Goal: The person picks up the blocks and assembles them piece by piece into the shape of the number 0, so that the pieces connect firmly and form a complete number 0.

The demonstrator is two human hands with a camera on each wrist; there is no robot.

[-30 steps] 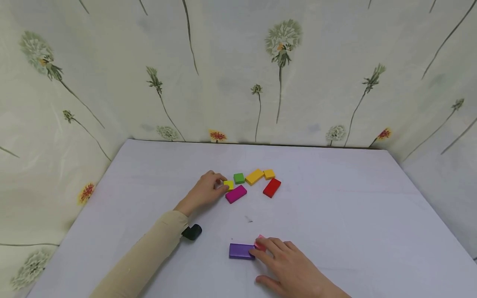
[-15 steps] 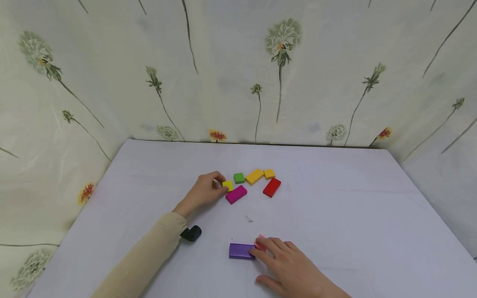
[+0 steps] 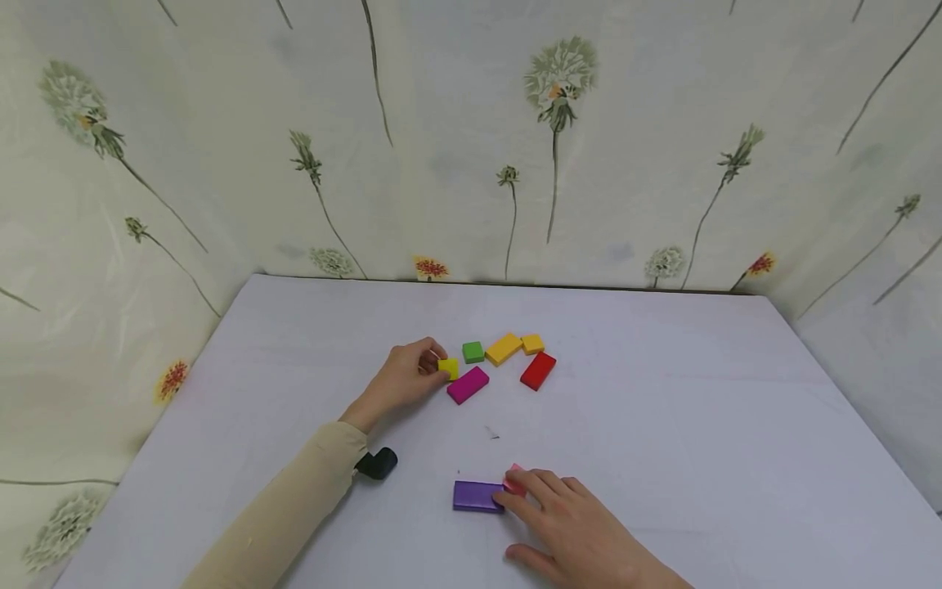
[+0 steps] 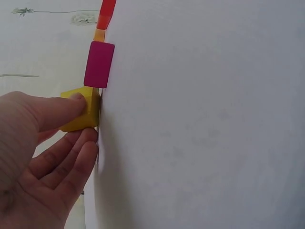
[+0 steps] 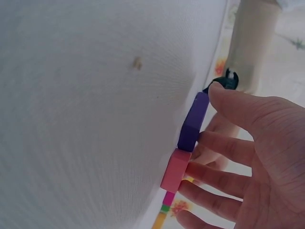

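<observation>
My left hand [image 3: 401, 378] pinches a small yellow block [image 3: 448, 369] between thumb and fingers. Right beside that block lies a magenta rectangular block [image 3: 468, 385], on the side toward me. In the left wrist view the thumb [image 4: 71, 107] presses on the yellow block's face, and the other fingers are bent below it. Closer to me, my right hand [image 3: 574, 523] rests with loosely spread fingers at a pink block [image 5: 175, 169] and the right end of a purple rectangular block [image 3: 474, 496]. Those two blocks meet at their ends, and my fingers partly cover the pink one in the head view.
Behind the magenta block, a green block [image 3: 473, 352], an orange-yellow rectangular block [image 3: 504, 349], a small orange block [image 3: 532, 343] and a red block [image 3: 538, 371] form a loose arc on the white table [image 3: 699, 425]. A dandelion-patterned curtain [image 3: 441, 147] borders the far edge.
My left hand has shifted slightly left with the yellow block, widening its gap from the green one. The right hand has stayed in place at the purple and pink blocks.
</observation>
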